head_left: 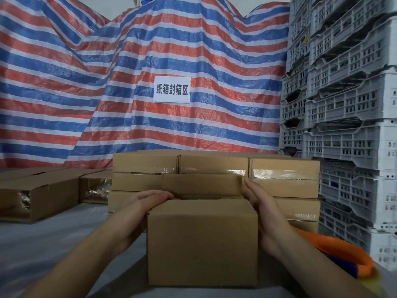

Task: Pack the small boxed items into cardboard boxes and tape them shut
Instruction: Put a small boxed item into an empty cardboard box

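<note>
Open cardboard box (202, 241) stood at 6 o'clock on grey table (53, 237), flaps up. Left hand (148, 203) lay flat-fingered over left flap; right hand (260, 209) pressed flat on right side. Likely flap-folding step; taping next, orange dispenser (335, 252) at 4 o'clock

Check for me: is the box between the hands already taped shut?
No: the front box has its far flap standing up, with no tape on it.

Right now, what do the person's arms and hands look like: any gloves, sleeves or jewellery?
Both hands, left and right, are bare: no gloves, rings or watch show. Both forearms are uncovered as far as the frame shows, with no sleeve edge in view.
</note>
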